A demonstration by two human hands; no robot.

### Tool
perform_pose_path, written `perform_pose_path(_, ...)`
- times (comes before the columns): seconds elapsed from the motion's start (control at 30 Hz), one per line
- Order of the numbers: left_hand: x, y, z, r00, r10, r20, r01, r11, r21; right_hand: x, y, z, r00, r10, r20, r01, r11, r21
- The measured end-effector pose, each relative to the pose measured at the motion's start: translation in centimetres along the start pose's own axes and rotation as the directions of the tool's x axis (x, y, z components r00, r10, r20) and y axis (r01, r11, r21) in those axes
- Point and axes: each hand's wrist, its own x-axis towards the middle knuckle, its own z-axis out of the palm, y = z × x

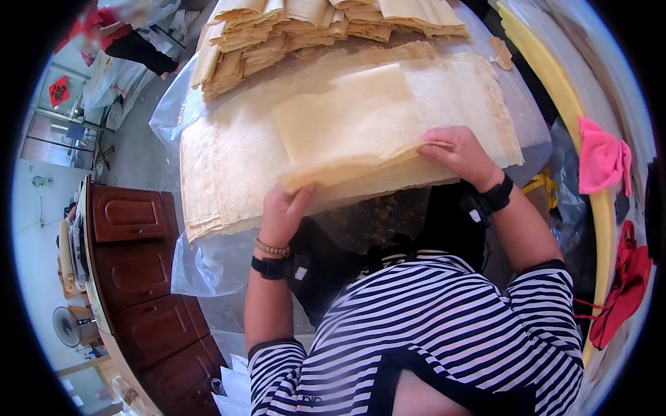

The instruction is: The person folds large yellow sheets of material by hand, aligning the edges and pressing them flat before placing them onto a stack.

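Observation:
A thin, pale yellow sheet [354, 114] lies on a wide stack of cream-coloured sheets [223, 171] before me. Its near edge is lifted and slightly curled between my two hands. My left hand [286, 210] pinches the near left corner, thumb on top. The near right corner is held by my right hand [458, 156], between thumb and fingers. What the sheet is made of I cannot tell for certain. Beyond it, folded yellowish sheets [312, 31] are heaped in several layers.
Clear plastic film [208, 268] hangs around the work surface. Dark red wooden cabinets [140, 270] stand at left, with an electric fan [67, 326] behind. On the right are a yellow padded edge [601, 249], a pink cloth [601, 156] and a red cloth [622, 291]. Another person [130, 41] stands far left.

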Motion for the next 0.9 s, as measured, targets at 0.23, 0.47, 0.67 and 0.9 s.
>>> perform_pose_path(0.23, 3.0, -0.3, 2.8, 0.942, 0.050, -0.332, 0.156, 0.810, 0.566, 3.4, -0.4, 1.8, 0.977, 0.138, -0.163, -0.154, 0.984, -0.093)
perform_pose_path(0.47, 3.1, 0.7, 3.2, 0.952, 0.052, -0.300, 0.199, 0.639, 0.743, 2.3, -3.8, 3.5, 0.912, -0.385, -0.146, 0.141, 0.626, -0.767)
perform_pose_path(0.67, 3.3, 1.4, 3.9, 0.892, 0.219, -0.396, 0.177, 0.635, 0.752, 1.9, -1.7, 4.6, 0.916, -0.380, 0.130, 0.375, 0.692, -0.616)
perform_pose_path(0.9, 4.4, 2.0, 2.4, 0.905, 0.393, 0.166, -0.393, 0.617, 0.682, 3.3, -1.3, 3.0, 0.901, -0.423, 0.097, 0.398, 0.718, -0.571)
